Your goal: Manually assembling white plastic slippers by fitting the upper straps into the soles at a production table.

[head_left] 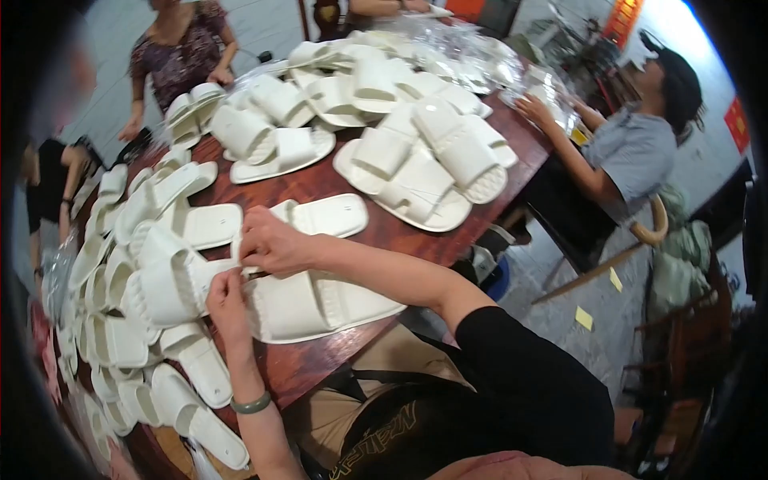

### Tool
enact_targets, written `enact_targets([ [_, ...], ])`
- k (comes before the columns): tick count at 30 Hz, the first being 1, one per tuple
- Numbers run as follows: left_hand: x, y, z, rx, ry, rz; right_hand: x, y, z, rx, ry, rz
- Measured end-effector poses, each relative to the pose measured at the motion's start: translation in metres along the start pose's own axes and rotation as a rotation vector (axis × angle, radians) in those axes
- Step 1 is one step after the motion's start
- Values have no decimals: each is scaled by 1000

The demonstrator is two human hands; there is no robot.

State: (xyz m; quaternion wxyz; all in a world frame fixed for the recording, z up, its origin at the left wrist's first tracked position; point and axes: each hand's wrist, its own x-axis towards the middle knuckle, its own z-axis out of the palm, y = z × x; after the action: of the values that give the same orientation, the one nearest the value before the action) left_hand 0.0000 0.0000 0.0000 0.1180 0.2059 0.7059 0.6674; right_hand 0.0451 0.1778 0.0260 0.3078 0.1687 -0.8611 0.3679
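Observation:
My right hand (272,242) and my left hand (227,299) meet over a white slide slipper (180,284) on the dark red wooden table (320,184). Both hands pinch its heel edge, the right from above and the left from below. A second white slipper (316,304) lies right beside it under my right forearm. A green band circles my left wrist.
Several white slippers are piled at the table's left edge (120,336) and heaped at the far side (376,104). A seated person (632,152) handles clear plastic bags (552,92) at right. Another person (180,56) stands at the far left corner.

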Motion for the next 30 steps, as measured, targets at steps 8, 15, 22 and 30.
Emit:
enact_targets([
  [8, -9, 14, 13, -59, 77, -20, -6, -4, -9, -69, -89, -48],
  [15, -5, 9, 11, -16, 56, 19, -5, -11, -13, -21, -65, -1],
  [22, -6, 7, 9, 136, 80, 188, -1, -7, -10, -47, -199, -108],
  [30, -13, 13, 11, -55, 44, 88, 3, -20, -10, 37, -97, -19],
])
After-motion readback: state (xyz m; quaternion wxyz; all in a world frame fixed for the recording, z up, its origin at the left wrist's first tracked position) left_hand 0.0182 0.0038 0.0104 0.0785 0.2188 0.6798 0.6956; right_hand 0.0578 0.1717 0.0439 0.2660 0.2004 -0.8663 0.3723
